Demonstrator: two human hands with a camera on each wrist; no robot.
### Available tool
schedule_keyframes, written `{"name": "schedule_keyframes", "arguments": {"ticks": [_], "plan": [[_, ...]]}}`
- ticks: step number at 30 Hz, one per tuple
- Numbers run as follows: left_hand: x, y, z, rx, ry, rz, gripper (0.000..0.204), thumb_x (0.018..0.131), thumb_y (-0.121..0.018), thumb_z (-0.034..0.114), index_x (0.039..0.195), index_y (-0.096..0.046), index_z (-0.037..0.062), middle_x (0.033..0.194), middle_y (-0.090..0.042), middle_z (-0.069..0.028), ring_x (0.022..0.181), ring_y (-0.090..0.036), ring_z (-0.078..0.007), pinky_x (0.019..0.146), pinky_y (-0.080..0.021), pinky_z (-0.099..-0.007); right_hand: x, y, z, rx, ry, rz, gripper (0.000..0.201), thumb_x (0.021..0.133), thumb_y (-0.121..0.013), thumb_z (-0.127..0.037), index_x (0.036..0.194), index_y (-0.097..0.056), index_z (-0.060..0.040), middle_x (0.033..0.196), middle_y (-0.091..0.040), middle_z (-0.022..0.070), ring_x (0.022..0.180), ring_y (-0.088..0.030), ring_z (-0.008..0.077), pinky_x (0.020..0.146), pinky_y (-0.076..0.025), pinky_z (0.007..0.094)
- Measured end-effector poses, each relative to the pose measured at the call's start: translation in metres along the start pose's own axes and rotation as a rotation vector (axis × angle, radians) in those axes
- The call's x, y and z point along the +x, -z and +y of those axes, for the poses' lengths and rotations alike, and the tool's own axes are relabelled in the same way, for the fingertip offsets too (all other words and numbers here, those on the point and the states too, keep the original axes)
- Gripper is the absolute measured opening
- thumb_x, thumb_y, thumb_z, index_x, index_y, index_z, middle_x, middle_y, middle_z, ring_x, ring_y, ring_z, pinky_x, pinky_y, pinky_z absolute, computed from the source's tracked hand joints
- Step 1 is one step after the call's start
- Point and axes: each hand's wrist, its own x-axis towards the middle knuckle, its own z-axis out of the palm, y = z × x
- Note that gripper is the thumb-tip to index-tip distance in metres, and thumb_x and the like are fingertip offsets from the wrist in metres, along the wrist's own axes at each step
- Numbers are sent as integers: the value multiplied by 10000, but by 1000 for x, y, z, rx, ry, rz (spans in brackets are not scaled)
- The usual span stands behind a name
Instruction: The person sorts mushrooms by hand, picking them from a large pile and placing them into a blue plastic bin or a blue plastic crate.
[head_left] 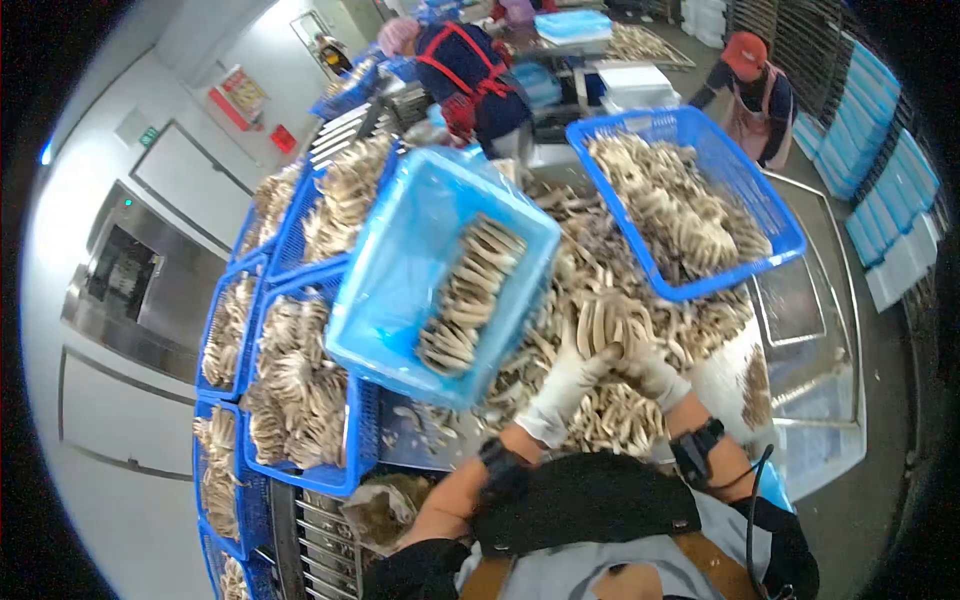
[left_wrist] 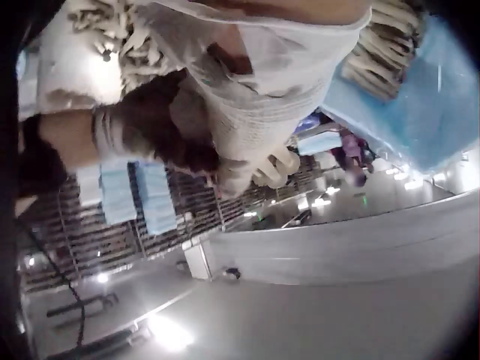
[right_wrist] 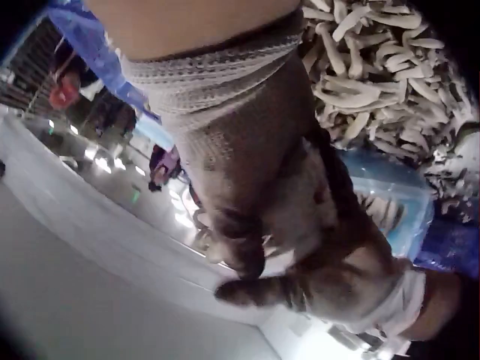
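Observation:
A bunch of pale, long-stemmed mushrooms (head_left: 612, 322) is gripped between both gloved hands above a loose mushroom pile (head_left: 615, 420). My left hand (head_left: 568, 388), in a white glove, holds its left side; my right hand (head_left: 652, 376), in a dirtier glove, holds the right side. In the left wrist view, curved mushroom stems (left_wrist: 277, 168) stick out past the left hand (left_wrist: 259, 97), with the right hand (left_wrist: 161, 124) close against it. The right wrist view has the right hand (right_wrist: 236, 150) and left hand (right_wrist: 345, 281) close together; they partly hide the bunch.
A blue-lined tub (head_left: 380, 270) with a row of mushrooms stands left of the hands. Blue baskets of mushrooms (head_left: 350, 440) line the far left; another basket (head_left: 785, 225) sits on the pile at upper right. Two people (head_left: 480, 80) (head_left: 765, 100) are beyond the table.

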Motion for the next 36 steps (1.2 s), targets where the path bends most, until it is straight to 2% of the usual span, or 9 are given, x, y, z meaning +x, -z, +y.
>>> {"name": "schedule_keyframes", "arguments": {"ticks": [2,12,24,25,27,30,31,34,36], "plan": [[-15,-4,28,-367,194,-13,893,910,-678,194,1564,-73,132,1572,-253,-86,1393,-326,-205,1117,-312,-342,7,3,22,-123,69,-17,898,865,-720,-386,1521,-218,-34,1456,-403,48,1295,-398,185,1085,-341,346],[-25,25,8,-751,223,-75,888,849,-757,331,1530,-198,221,1459,-414,-27,1284,-485,-239,974,-494,-438,19,-32,-3,-132,-163,76,1170,751,-837,-176,1543,13,-36,1482,-332,121,1309,-389,232,1048,-384,328],[-59,18,6,-496,168,118,877,908,-685,344,1550,-141,100,1553,-297,-46,1402,-324,-186,1145,-282,-361,7,-40,71,-14,40,63,1127,687,-856,-169,1498,-94,7,1459,-353,155,1360,-355,250,1133,-307,385],[-62,21,4,-508,173,83,854,927,-656,357,1550,-137,89,1553,-302,-53,1411,-310,-187,1153,-261,-352,5,-34,80,-123,-10,1,1138,684,-858,-191,1493,-83,9,1429,-381,152,1338,-372,252,1132,-303,389],[-66,24,7,-442,185,81,857,925,-659,355,1551,-137,90,1559,-291,-56,1413,-308,-187,1154,-258,-350,4,-24,106,-935,494,-49,1164,675,-867,-217,1500,-77,3,1421,-388,159,1349,-350,271,1150,-266,399],[-60,26,19,-371,221,17,895,925,-651,376,1554,-87,81,1574,-263,-70,1418,-303,-196,1160,-238,-341,26,-35,128,-716,178,34,962,787,-767,-253,1495,-158,-22,1352,-450,164,1251,-452,312,1089,-343,464],[-53,29,22,-294,205,-46,918,927,-642,402,1554,-55,78,1576,-258,-78,1416,-307,-199,1159,-235,-335,22,-38,105,-1081,313,74,880,823,-729,-260,1485,-197,-27,1330,-467,164,1222,-476,313,1054,-377,475],[-28,40,36,-102,257,-198,933,944,-567,495,1557,-10,64,1585,-218,-114,1430,-266,-200,1161,-221,-335,24,-43,98,-375,258,315,570,938,-579,-275,1416,-359,-56,1235,-535,120,1001,-576,255,862,-483,421],[-12,52,46,-23,392,-248,899,963,-501,539,1555,-39,45,1586,-195,-141,1439,-235,-199,1163,-219,-345,20,-58,73,566,-11,392,504,943,-563,-232,1391,-397,-72,1170,-570,94,916,-584,208,804,-489,365]]}}
